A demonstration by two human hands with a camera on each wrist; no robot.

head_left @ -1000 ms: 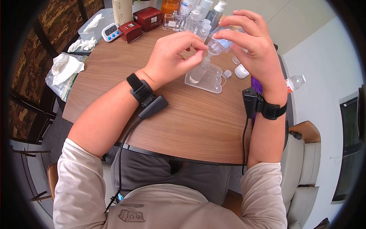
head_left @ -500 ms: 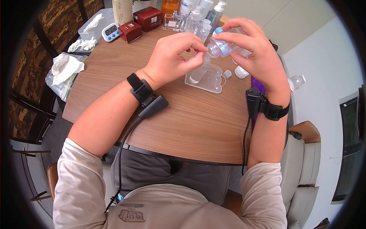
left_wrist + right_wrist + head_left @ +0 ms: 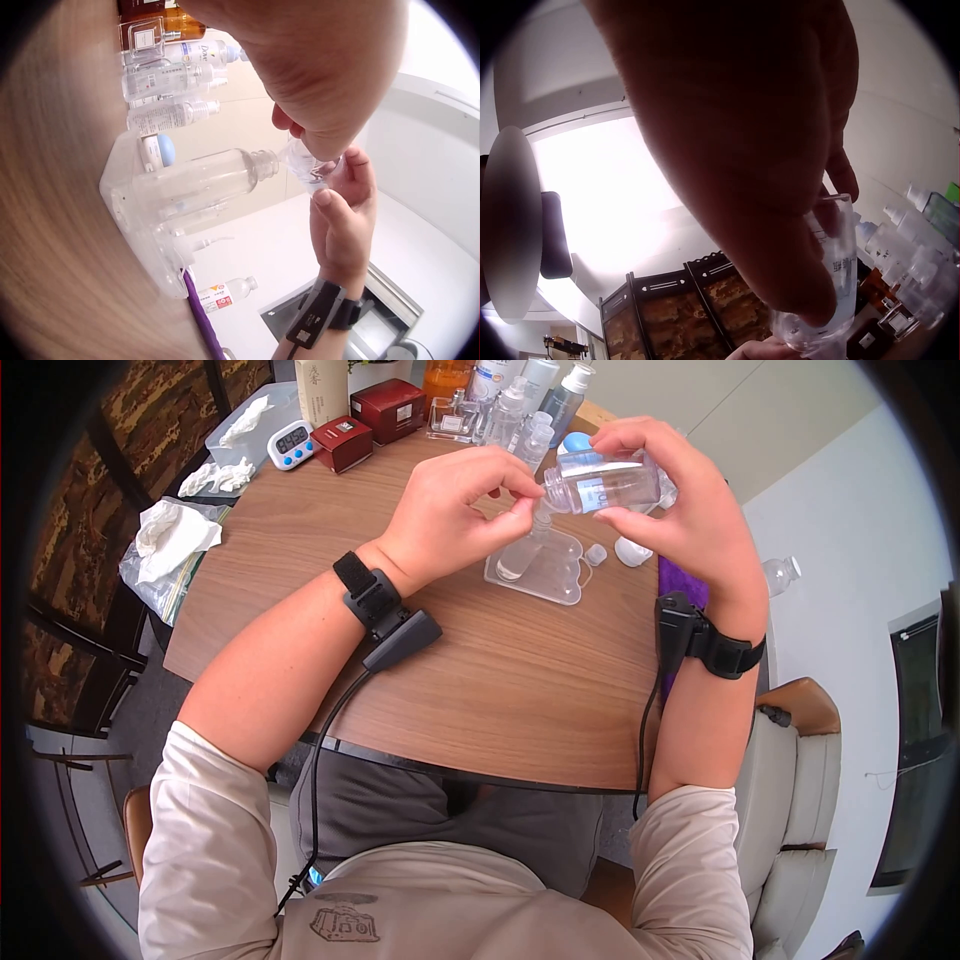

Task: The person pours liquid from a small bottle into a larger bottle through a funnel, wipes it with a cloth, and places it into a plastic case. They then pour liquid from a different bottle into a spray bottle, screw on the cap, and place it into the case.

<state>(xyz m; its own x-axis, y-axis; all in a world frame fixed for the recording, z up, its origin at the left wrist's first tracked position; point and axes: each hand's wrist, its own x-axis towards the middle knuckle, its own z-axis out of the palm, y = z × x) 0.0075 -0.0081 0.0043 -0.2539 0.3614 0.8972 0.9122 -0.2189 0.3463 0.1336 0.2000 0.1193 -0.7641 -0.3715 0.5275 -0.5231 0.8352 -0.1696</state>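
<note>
My left hand point(image 3: 455, 505) pinches a small clear funnel point(image 3: 543, 512) between thumb and fingertips, over the neck of an upright clear bottle point(image 3: 202, 184). That bottle, with a little clear liquid at its base, stands on a translucent shallow tray point(image 3: 550, 592). In my right hand point(image 3: 690, 510), thumb and fingers grip a clear labelled bottle point(image 3: 615, 485), lying almost level. Its uncapped mouth points left, right at the funnel and my left fingertips. The right wrist view shows the thumb across this bottle point(image 3: 844, 262).
A small white cap point(image 3: 596, 554) and a larger white lid point(image 3: 633, 550) lie right of the tray. Behind stand several pump and spray bottles, a perfume bottle point(image 3: 453, 418), dark red boxes point(image 3: 387, 410) and a timer point(image 3: 292, 445). Crumpled tissues point(image 3: 180, 530) lie at the left.
My right hand has swung right, bringing its bottle from a steep mouth-down tilt to nearly level. My left hand and the standing bottle have stayed in place.
</note>
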